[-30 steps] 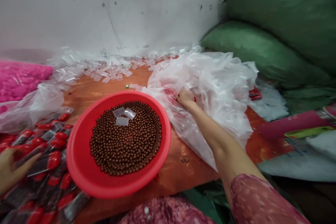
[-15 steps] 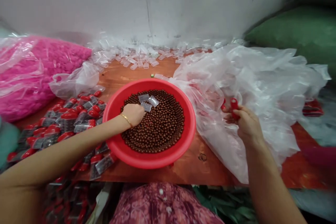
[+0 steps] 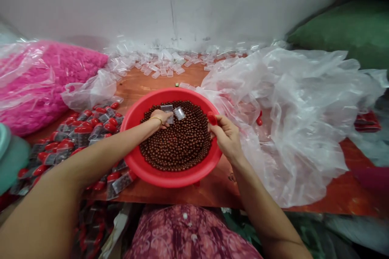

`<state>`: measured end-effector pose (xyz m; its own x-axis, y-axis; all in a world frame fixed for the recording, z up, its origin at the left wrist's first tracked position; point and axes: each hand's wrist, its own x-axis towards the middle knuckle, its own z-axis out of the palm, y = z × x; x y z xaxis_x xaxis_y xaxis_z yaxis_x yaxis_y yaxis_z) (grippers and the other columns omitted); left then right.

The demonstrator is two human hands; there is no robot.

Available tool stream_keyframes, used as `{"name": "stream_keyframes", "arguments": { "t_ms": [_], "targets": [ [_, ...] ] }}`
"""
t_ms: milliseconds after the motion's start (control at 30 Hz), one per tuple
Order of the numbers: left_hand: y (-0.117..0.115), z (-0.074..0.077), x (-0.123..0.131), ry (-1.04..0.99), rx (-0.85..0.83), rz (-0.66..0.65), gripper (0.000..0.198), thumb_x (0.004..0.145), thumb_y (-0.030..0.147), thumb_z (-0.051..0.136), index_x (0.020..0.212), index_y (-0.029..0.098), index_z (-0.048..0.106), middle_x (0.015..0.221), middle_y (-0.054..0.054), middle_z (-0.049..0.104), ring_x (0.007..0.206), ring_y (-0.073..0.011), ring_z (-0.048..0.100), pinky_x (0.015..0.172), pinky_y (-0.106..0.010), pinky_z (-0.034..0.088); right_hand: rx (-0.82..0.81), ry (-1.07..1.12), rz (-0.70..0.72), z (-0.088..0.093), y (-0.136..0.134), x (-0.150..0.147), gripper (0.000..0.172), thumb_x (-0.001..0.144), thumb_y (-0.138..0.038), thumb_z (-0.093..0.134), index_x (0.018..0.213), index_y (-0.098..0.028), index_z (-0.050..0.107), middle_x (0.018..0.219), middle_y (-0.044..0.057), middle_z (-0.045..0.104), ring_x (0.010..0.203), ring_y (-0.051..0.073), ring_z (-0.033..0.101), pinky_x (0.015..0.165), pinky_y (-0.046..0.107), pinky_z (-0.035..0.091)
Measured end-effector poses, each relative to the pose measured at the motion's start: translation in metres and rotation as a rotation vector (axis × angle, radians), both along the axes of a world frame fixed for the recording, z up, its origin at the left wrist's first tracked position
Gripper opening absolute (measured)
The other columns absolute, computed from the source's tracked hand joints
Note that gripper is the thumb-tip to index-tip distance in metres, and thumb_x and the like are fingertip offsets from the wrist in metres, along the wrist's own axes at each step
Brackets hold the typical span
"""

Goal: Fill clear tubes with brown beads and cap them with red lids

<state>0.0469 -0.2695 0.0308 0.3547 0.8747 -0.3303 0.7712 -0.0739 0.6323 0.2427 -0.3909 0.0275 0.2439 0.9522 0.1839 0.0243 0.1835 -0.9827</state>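
A red basin (image 3: 173,180) holds a mass of small brown beads (image 3: 179,145). My left hand (image 3: 161,118) is over the beads, its fingers closed on a small clear plastic case (image 3: 170,119), partly hidden by them. Another clear case (image 3: 179,113) lies on the beads just right of it, and one more touches the held case from behind. At the basin's right rim, my right hand (image 3: 226,134) pinches a red plastic cap (image 3: 212,118) between thumb and fingers.
Filled cases with red caps (image 3: 82,133) are heaped left of the basin. Behind lie loose clear cases (image 3: 164,68) along the wall. A bag of pink pieces (image 3: 45,85) stands at left, a crumpled clear plastic bag (image 3: 291,129) at right, with a teal container (image 3: 12,158) far left.
My right hand has moved left from the clear bag to the basin's rim, carrying the red cap. My left hand has shifted slightly forward onto a clear case.
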Motion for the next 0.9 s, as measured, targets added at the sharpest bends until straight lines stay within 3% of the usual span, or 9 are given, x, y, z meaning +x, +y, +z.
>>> {"name": "stream_keyframes", "arguments": {
  "t_ms": [67, 167, 267, 533, 667, 800, 900],
  "targets": [
    [-0.009, 0.006, 0.0, 0.051, -0.116, 0.075, 0.033, 0.077, 0.041, 0.052, 0.062, 0.011, 0.056, 0.051, -0.003, 0.059, 0.046, -0.0103, 0.054, 0.05, -0.023, 0.045, 0.004, -0.052, 0.019, -0.003, 0.0, -0.001, 0.013, 0.074, -0.025, 0.05, 0.083, -0.018, 0.057, 0.062, -0.003, 0.05, 0.054, 0.008, 0.044, 0.051, 0.021, 0.035],
    [-0.027, 0.015, 0.001, 0.066, -0.429, 0.131, 0.018, 0.068, 0.027, 0.064, 0.06, 0.012, 0.056, 0.051, -0.002, 0.059, 0.044, -0.0096, 0.053, 0.046, -0.02, 0.045, 0.009, -0.063, 0.035, -0.005, -0.002, -0.001, 0.014, 0.075, -0.027, 0.05, 0.082, -0.018, 0.057, 0.06, -0.004, 0.048, 0.053, 0.008, 0.043, 0.051, 0.022, 0.034],
    [-0.036, 0.014, 0.013, 0.036, -0.597, 0.193, 0.015, 0.068, 0.018, 0.064, 0.057, 0.011, 0.056, 0.046, -0.001, 0.056, 0.043, -0.0093, 0.052, 0.046, -0.019, 0.045, 0.005, -0.041, 0.027, -0.005, -0.003, 0.0, 0.015, 0.075, -0.027, 0.05, 0.084, -0.018, 0.057, 0.061, -0.004, 0.048, 0.054, 0.008, 0.042, 0.051, 0.022, 0.034],
    [-0.012, -0.017, 0.068, -0.2, -0.452, 0.308, 0.014, 0.078, 0.015, 0.058, 0.067, 0.012, 0.05, 0.048, 0.003, 0.051, 0.043, -0.0062, 0.048, 0.051, -0.019, 0.044, 0.018, -0.051, 0.009, -0.009, -0.005, 0.001, 0.013, 0.079, -0.027, 0.05, 0.087, -0.019, 0.057, 0.061, -0.004, 0.049, 0.053, 0.008, 0.044, 0.052, 0.022, 0.036],
    [-0.014, -0.017, 0.062, -0.385, -0.404, 0.286, 0.006, 0.076, 0.014, 0.06, 0.08, 0.013, 0.055, 0.068, 0.002, 0.061, 0.057, -0.0053, 0.055, 0.062, -0.019, 0.047, 0.009, -0.043, -0.002, -0.011, -0.005, 0.001, 0.013, 0.078, -0.026, 0.05, 0.087, -0.019, 0.057, 0.062, -0.004, 0.05, 0.053, 0.008, 0.045, 0.052, 0.022, 0.037],
    [-0.021, -0.011, 0.043, -0.599, -0.281, 0.199, 0.018, 0.067, 0.005, 0.062, 0.082, 0.012, 0.056, 0.08, 0.001, 0.064, 0.075, -0.0068, 0.058, 0.083, -0.024, 0.045, -0.014, -0.031, -0.007, -0.01, -0.004, 0.001, 0.016, 0.078, -0.029, 0.051, 0.088, -0.019, 0.059, 0.061, -0.004, 0.05, 0.052, 0.008, 0.045, 0.051, 0.021, 0.037],
    [-0.026, -0.004, 0.03, -0.688, -0.24, 0.118, 0.021, 0.063, 0.005, 0.064, 0.081, 0.011, 0.055, 0.084, 0.0, 0.064, 0.079, -0.0073, 0.058, 0.09, -0.026, 0.042, -0.021, -0.01, -0.009, -0.008, -0.004, 0.0, 0.017, 0.077, -0.03, 0.052, 0.088, -0.018, 0.06, 0.06, -0.004, 0.049, 0.052, 0.008, 0.045, 0.05, 0.022, 0.036]
  ]
}}
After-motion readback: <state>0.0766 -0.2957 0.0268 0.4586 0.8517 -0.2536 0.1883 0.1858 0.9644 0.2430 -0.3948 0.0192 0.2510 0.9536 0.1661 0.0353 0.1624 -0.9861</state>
